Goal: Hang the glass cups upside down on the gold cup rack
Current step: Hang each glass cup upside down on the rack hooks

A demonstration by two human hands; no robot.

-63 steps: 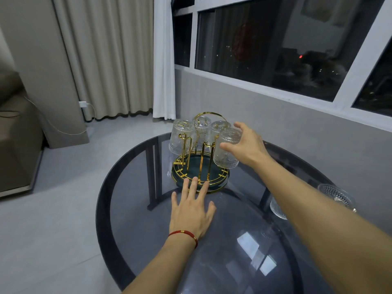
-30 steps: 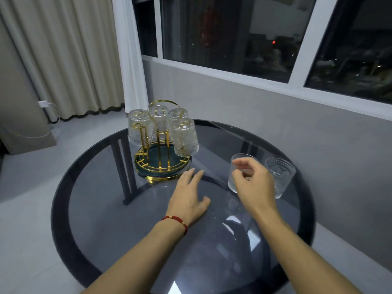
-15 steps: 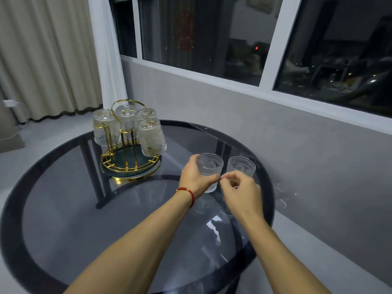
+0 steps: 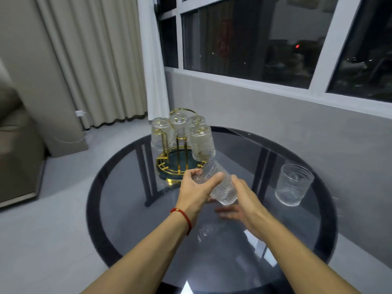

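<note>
A: So, where's the cup rn?

B: Up off the table (image 4: 131,209), in both hands. It's a bumpy glass cup (image 4: 220,185), tilted, w/ one end pointing up at the rack and the wide end down toward the person.

A: What's the left hand doing?

B: Left hand (image 4: 197,194) is wrapped on the cup's left side. Thumb lies across the top of the glass, and fingertips curl on the far side near the upper end. Fingers are close together, pinching the glass. Red string (image 4: 182,217) on that wrist.

A: And the right hand?

B: Right hand (image 4: 246,200) is on the cup's right side, thumb pressed along the glass. Its other fingers go under the cup, so I can't tell if they're spread or tight.

A: Where's the rack?

B: Gold rack (image 4: 180,153) stands on the far-left part of the round dark glass table, just past the hands. It has a green bottom and a gold loop on top.

A: Any cups on it?

B: Yep, 4 hung cups (image 4: 201,143), all upside down. The nearest one is just above the held cup, not touching it afaict.

A: More cups?

B: One spare cup (image 4: 293,184) stands upright on the table's right side, well apart from the hands.

A: Other stuff?

B: Curtains (image 4: 95,60) at the back left, dark window (image 4: 254,39) behind.
</note>
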